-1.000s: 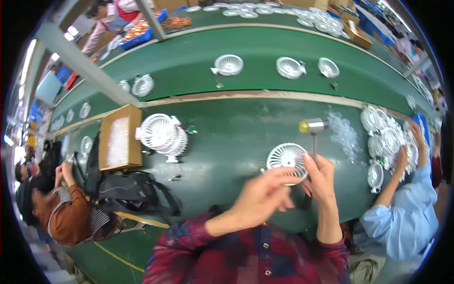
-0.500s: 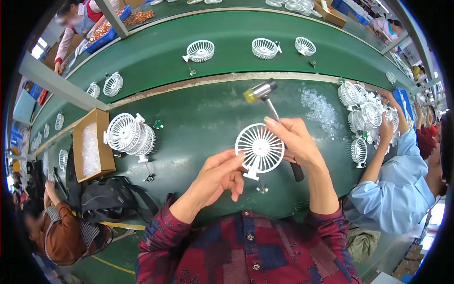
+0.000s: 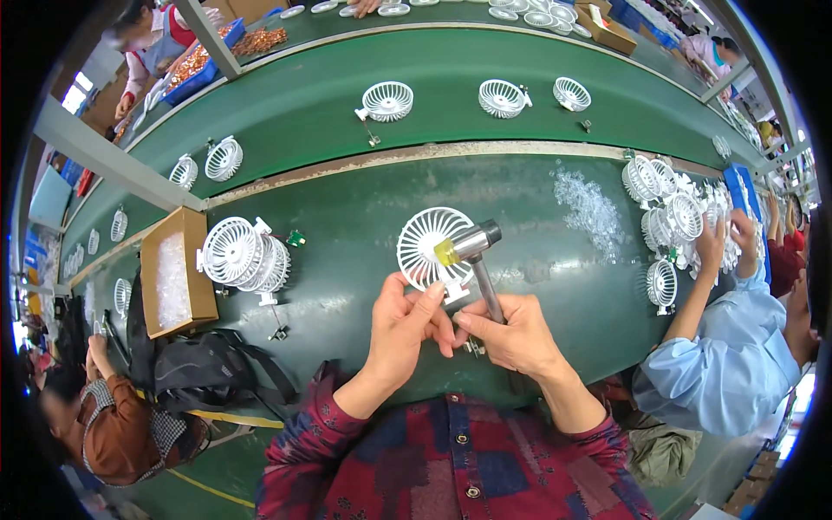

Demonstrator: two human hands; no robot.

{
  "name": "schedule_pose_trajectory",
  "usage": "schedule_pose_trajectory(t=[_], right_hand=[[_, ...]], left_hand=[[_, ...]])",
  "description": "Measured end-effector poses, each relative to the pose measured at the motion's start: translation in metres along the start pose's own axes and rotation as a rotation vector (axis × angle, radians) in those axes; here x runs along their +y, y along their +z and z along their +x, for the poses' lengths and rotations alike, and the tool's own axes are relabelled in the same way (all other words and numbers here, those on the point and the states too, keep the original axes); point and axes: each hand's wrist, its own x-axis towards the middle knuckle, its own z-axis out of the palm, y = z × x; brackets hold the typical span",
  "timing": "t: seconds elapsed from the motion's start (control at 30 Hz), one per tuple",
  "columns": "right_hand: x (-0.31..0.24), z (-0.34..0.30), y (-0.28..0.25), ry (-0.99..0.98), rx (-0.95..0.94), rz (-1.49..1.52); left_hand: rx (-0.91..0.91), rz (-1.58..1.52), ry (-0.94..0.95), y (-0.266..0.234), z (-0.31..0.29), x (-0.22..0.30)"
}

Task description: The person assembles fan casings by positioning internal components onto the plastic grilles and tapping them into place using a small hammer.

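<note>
A round white fan grille (image 3: 416, 236) is held in front of me, its spoked face up. My left hand (image 3: 400, 334) is closed on its lower edge, thumb beside the small white stub. My right hand (image 3: 516, 338) is closed round the handle of a small hammer (image 3: 485, 282), with its fingertips close to the stub. The yellow-tipped hammer head lies over the right part of the grille; whether it touches cannot be made out. A little circuit board (image 3: 473, 347) hangs below, partly hidden by my fingers.
Stacked fan grilles (image 3: 247, 256) stand left, beside a cardboard box (image 3: 208, 295) of clear parts and a black bag (image 3: 204, 368). Small clear pieces (image 3: 589, 208) lie right. A co-worker in blue (image 3: 719, 364) handles more grilles (image 3: 685, 215). Beyond runs a green conveyor belt (image 3: 303, 117).
My right hand has left the grille's right edge and raised the hammer, bringing its head over the grille. The grille has shifted left and slightly away. Grilles on the belt have moved right.
</note>
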Motion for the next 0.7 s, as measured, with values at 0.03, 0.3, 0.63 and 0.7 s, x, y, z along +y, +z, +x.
schedule_pose_trajectory(t=[0.03, 0.3, 0.63, 0.7], right_hand=[[0.000, -0.001, -0.003, -0.002, 0.002, 0.002], [0.022, -0.001, -0.001, -0.256, -0.011, -0.232], [0.022, -0.013, 0.019, -0.509, 0.222, -0.786], [0.020, -0.013, 0.027, -0.532, 0.174, -0.786]], left_hand=[[-0.018, -0.015, -0.028, 0.002, -0.001, 0.003], [-0.089, -0.194, -0.157, -0.004, -0.005, 0.013], [-0.043, -0.321, -0.020, -0.002, -0.011, -0.013], [-0.001, -0.284, 0.004, -0.005, -0.014, -0.014]])
